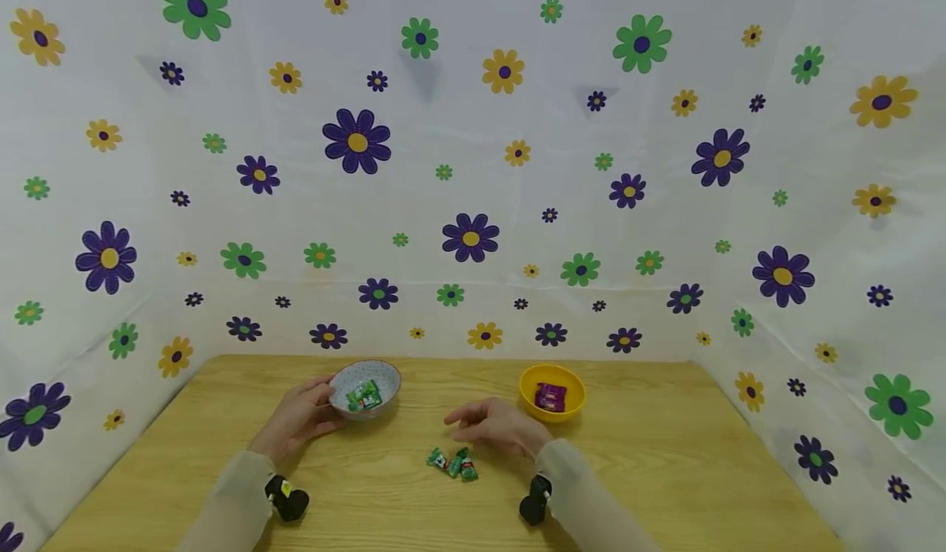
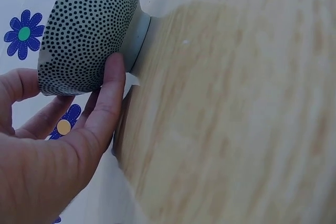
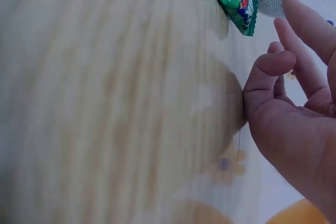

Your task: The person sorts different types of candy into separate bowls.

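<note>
At the left, a speckled bowl (image 1: 389,404) holds green-wrapped candies (image 1: 365,394). My left hand (image 1: 299,415) grips its left side, one digit at the rim and another against the dotted outside near the foot (image 2: 137,40), as the left wrist view shows. Right of centre, my right hand (image 1: 502,427) reaches over the table with bent fingers and nothing in them. Several more green-wrapped candies (image 1: 464,463) lie on the wood just below its fingers. In the right wrist view one green candy (image 3: 239,3) shows beyond the fingertips.
A yellow bowl (image 1: 526,396) with purple-wrapped candies (image 1: 550,397) stands behind my right hand. The wooden table (image 1: 414,511) is bordered at the back and sides by a white flower-print cloth (image 1: 443,100). Each wrist bears a black strapped device (image 1: 537,499).
</note>
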Demonstrator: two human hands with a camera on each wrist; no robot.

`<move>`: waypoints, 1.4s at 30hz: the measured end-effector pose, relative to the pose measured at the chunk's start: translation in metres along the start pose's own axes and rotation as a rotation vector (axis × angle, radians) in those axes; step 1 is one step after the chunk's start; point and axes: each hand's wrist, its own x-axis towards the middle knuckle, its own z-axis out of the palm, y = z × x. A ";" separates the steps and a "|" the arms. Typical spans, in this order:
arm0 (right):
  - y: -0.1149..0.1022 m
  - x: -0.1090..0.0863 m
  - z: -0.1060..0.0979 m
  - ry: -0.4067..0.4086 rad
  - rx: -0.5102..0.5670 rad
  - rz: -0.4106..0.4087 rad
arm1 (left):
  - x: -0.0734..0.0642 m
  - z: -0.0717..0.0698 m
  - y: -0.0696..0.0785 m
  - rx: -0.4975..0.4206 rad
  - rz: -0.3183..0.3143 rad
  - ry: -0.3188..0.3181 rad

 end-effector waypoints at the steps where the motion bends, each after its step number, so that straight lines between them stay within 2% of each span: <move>1: 0.000 -0.001 0.000 -0.010 -0.026 -0.007 | -0.001 -0.001 0.001 0.010 0.002 -0.004; 5: 0.001 -0.007 -0.004 -0.038 -0.101 -0.021 | -0.002 -0.002 0.002 0.007 -0.002 -0.001; 9: 0.003 -0.012 -0.006 -0.076 -0.111 -0.018 | -0.002 -0.002 0.002 0.002 -0.004 -0.001; 12: 0.002 -0.015 -0.006 -0.095 -0.164 -0.038 | -0.001 -0.003 0.001 0.000 -0.008 -0.001; 18: -0.004 -0.017 -0.001 -0.059 -0.313 -0.068 | 0.001 -0.002 0.002 0.003 -0.003 -0.004; 24: -0.002 -0.016 0.003 -0.053 -0.351 -0.086 | 0.000 -0.002 0.001 0.003 -0.011 -0.002; 32: -0.005 -0.016 0.008 -0.038 -0.369 -0.042 | 0.002 -0.004 0.001 0.018 -0.019 -0.004; 38: -0.002 -0.013 0.009 -0.031 -0.457 -0.055 | 0.000 -0.002 0.002 0.012 -0.037 0.004; 42: -0.002 -0.012 0.007 -0.015 -0.466 -0.071 | 0.000 -0.002 0.003 0.007 -0.026 -0.004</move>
